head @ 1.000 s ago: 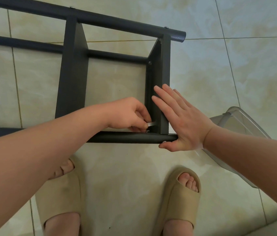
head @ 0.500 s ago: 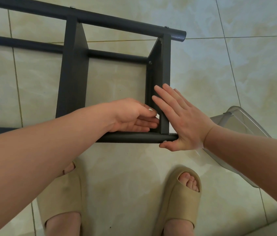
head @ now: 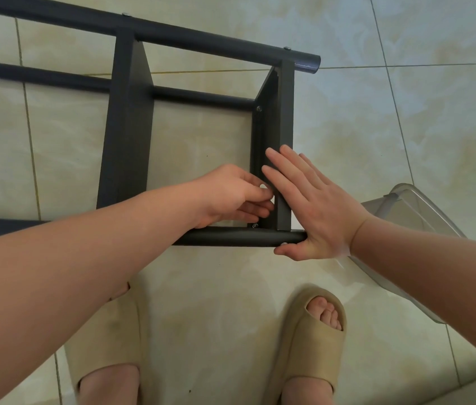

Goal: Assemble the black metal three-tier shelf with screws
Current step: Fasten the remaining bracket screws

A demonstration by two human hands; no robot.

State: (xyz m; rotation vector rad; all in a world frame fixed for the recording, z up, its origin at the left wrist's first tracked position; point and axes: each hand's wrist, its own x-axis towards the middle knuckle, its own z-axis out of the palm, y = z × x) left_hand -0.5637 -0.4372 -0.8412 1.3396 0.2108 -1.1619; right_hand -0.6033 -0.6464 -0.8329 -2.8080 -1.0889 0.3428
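So, shelf frame [head: 127, 127] is sideways on the floor [head: 406, 127]; my R hand [head: 315, 206] flat against end panel [head: 285, 112], L hand [head: 230, 197] curled inside, can't tell if holding anything; corner screw [head: 255, 225] sits just below it.

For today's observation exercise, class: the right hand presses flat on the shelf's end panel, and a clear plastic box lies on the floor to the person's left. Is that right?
Not quite: the head view shows the clear plastic box on the person's right. The right hand does press flat on the end panel.
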